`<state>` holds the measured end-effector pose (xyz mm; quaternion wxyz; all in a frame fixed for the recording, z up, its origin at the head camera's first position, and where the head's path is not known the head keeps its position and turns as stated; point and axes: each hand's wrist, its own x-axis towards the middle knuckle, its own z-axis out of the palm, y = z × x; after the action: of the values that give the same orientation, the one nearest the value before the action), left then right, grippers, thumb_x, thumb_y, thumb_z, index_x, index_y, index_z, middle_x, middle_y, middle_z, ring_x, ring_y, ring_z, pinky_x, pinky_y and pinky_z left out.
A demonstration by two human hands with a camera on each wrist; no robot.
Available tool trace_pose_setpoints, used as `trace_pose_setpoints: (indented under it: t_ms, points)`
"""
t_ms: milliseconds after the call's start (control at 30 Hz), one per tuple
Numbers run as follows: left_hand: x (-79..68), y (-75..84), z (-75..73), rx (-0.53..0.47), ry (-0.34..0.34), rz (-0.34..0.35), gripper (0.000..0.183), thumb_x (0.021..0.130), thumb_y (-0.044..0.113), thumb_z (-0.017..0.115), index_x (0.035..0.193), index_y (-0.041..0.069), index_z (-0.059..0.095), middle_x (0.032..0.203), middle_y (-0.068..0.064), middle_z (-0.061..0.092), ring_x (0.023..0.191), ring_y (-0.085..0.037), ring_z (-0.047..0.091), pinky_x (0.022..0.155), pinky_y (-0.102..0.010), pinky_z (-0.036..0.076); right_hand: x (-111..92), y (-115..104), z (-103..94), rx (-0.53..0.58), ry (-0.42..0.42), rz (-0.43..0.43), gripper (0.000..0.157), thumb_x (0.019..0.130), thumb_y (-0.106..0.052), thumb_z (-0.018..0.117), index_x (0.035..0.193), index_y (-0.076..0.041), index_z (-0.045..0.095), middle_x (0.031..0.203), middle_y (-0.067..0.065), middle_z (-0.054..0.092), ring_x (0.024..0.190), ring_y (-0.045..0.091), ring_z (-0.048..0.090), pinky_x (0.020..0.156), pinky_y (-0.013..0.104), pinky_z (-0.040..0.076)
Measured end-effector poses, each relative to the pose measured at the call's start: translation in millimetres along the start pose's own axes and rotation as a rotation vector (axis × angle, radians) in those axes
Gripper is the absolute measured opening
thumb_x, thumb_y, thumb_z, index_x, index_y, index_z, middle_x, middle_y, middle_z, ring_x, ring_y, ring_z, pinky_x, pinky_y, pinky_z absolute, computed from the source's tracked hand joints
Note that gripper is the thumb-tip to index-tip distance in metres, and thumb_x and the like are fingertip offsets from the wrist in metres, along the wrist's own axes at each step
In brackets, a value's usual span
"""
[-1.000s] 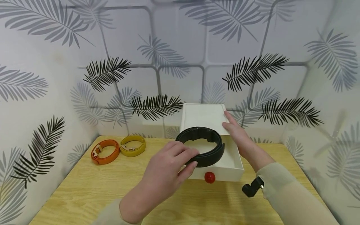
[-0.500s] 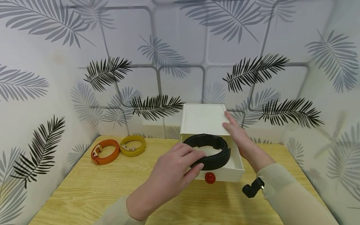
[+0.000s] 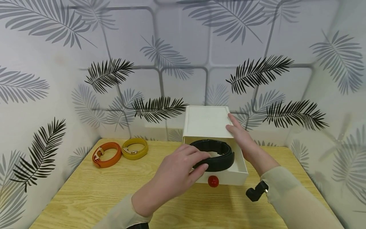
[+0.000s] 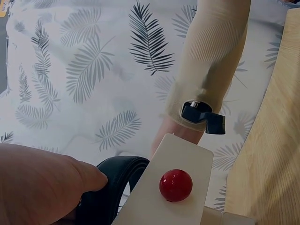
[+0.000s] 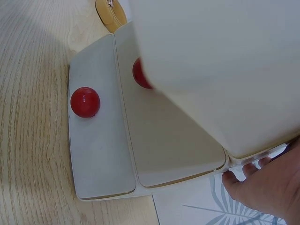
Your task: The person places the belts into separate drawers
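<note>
A coiled black belt (image 3: 218,163) is pinched at its near left side by my left hand (image 3: 174,175), thumb outside the coil. It sits low within the pulled-out top drawer (image 3: 235,178) of a small white cabinet (image 3: 207,121). That drawer has a round red knob (image 3: 213,181) on its front. In the left wrist view, the thumb lies along the black belt (image 4: 101,201), beside the drawer front. My right hand (image 3: 246,143) rests against the cabinet's right side with straight fingers; the right wrist view shows its fingertips (image 5: 229,180) at the cabinet's side.
On the table's left lie a coiled orange belt (image 3: 108,162) and a coiled yellow belt (image 3: 138,154), side by side. Two closed drawers with red knobs (image 5: 85,102) are below the open one. Leaf-patterned cloth (image 3: 183,41) surrounds the wooden table (image 3: 85,197).
My left hand has carried the black belt right and down, from above the open drawer to low within it. The right hand stays on the cabinet's side.
</note>
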<state>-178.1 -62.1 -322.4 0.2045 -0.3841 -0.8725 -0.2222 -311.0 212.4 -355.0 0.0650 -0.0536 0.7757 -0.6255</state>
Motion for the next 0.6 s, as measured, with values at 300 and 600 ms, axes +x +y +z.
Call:
trace_pose_setpoints:
  t_ms: [300,600]
  points:
    - [9.4,-5.2,5.4,0.009,-0.012,-0.010,0.024,0.108,0.026,0.077,0.130,0.018,0.080,0.115,0.002,0.075,0.117,-0.021,0.066,0.086,-0.039,0.063,0.4,0.7,-0.8,-0.022,-0.004,-0.013,0.069,0.120,-0.035,0.034,0.178,-0.037,-0.004,0.185,0.003,-0.012,0.168,0.035,-0.007,0.130,0.073,0.005]
    - [16.4,-6.7,11.1,0.050,-0.016,0.024,0.023,0.107,0.027,0.078,0.128,0.018,0.081,0.114,0.002,0.076,0.116,-0.022,0.067,0.090,-0.038,0.062,0.5,1.2,-1.8,-0.023,-0.002,-0.003,0.070,0.119,-0.035,0.035,0.178,-0.037,-0.003,0.185,0.004,-0.012,0.168,0.036,-0.008,0.130,0.074,0.005]
